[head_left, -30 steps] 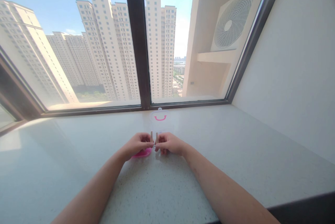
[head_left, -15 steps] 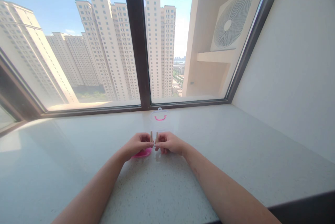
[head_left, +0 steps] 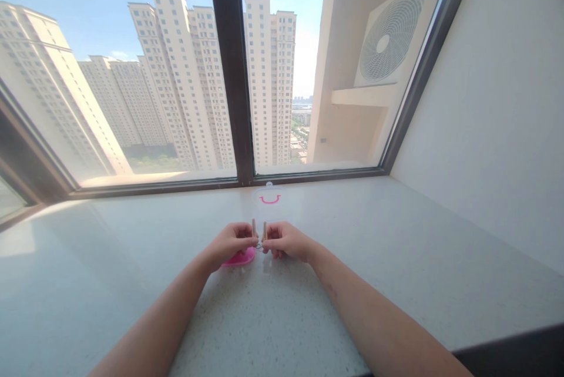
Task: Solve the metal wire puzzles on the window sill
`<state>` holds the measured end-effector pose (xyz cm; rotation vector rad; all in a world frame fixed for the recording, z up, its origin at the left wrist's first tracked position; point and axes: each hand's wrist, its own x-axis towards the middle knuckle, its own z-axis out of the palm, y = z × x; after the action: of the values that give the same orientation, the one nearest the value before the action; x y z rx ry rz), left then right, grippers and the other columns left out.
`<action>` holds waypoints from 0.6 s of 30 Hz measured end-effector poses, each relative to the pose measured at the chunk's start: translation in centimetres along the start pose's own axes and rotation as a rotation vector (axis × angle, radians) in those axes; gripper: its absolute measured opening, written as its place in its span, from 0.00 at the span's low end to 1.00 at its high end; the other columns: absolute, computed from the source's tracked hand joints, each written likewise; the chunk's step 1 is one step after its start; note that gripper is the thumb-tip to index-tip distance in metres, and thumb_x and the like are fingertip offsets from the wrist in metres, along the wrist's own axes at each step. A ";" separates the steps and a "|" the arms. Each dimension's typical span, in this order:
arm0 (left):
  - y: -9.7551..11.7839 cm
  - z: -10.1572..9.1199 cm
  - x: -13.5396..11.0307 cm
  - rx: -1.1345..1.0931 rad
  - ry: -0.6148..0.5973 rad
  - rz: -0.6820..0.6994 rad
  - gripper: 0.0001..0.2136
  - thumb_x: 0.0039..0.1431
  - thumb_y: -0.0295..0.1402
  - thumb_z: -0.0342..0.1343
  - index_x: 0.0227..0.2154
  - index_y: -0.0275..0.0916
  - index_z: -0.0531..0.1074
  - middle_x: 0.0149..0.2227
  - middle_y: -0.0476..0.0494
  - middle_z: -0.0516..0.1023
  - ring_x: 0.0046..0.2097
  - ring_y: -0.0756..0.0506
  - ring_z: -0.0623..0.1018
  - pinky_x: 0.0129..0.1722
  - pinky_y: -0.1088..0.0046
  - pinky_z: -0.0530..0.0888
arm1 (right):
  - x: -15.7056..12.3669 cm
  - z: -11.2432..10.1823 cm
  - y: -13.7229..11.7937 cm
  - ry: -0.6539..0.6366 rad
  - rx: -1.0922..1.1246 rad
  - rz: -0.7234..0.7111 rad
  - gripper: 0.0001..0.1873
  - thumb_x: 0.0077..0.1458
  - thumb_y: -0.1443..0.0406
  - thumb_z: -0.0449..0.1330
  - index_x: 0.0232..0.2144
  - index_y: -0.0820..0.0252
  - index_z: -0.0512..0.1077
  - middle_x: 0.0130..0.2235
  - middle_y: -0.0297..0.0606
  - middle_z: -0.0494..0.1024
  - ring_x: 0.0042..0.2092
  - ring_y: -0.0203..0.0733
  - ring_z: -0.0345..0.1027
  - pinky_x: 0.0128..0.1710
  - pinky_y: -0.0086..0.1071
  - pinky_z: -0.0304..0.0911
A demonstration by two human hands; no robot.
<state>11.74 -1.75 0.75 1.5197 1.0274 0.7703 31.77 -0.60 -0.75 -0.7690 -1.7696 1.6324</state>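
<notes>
The left hand [head_left: 235,239] pinches one stick [head_left: 254,226] and the right hand [head_left: 285,237] another stick [head_left: 265,229], both near upright and just apart, the arms [head_left: 163,306] slanting inward over the sill [head_left: 259,318]. Low between the hands I spot a thin wire [head_left: 259,246]; a pink dish [head_left: 240,258] sits half hidden by the left hand, and a pink strip [head_left: 270,201] curves near the window [head_left: 239,71].

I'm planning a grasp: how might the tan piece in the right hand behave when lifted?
The tan piece is probably stiff, standing straight above the fingers. Being slim, it seems light. Its narrow shape may make it tip easily.
</notes>
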 end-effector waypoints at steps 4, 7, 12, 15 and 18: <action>0.1 0.1 0.0 -0.003 0.003 0.000 0.13 0.45 0.38 0.61 0.28 0.33 0.70 0.22 0.51 0.68 0.20 0.56 0.63 0.18 0.80 0.56 | 0.0 0.0 0.1 0.000 -0.009 0.004 0.14 0.43 0.60 0.64 0.28 0.64 0.67 0.26 0.34 0.73 0.21 0.30 0.63 0.18 0.23 0.56; 0.2 0.1 -0.1 -0.003 0.008 0.000 0.13 0.45 0.38 0.61 0.28 0.33 0.70 0.21 0.51 0.68 0.20 0.55 0.63 0.18 0.80 0.57 | 0.1 0.0 0.2 0.005 -0.005 0.009 0.14 0.43 0.60 0.65 0.28 0.64 0.66 0.26 0.34 0.73 0.21 0.29 0.62 0.18 0.23 0.56; 0.3 0.1 -0.2 -0.001 0.011 0.001 0.12 0.45 0.38 0.61 0.27 0.34 0.70 0.20 0.52 0.68 0.20 0.55 0.63 0.18 0.80 0.57 | 0.0 0.0 0.1 0.008 -0.008 0.022 0.15 0.42 0.59 0.65 0.27 0.64 0.66 0.25 0.34 0.73 0.20 0.29 0.62 0.18 0.23 0.56; 0.4 0.1 -0.1 -0.005 0.007 0.001 0.12 0.45 0.38 0.61 0.27 0.33 0.70 0.20 0.52 0.68 0.20 0.55 0.64 0.19 0.80 0.57 | 0.0 0.0 0.0 0.010 -0.013 0.029 0.16 0.42 0.58 0.65 0.27 0.64 0.66 0.25 0.34 0.73 0.20 0.29 0.62 0.18 0.23 0.56; 0.4 0.1 -0.1 -0.007 0.002 0.002 0.12 0.45 0.38 0.61 0.27 0.33 0.70 0.21 0.52 0.68 0.20 0.55 0.64 0.19 0.80 0.57 | 0.1 0.0 0.1 0.003 -0.020 0.033 0.16 0.42 0.58 0.65 0.27 0.64 0.66 0.25 0.34 0.73 0.20 0.29 0.62 0.18 0.23 0.56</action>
<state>11.87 -1.93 1.16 1.5149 1.0238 0.7761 31.75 -0.50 -0.85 -0.8141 -1.7819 1.6365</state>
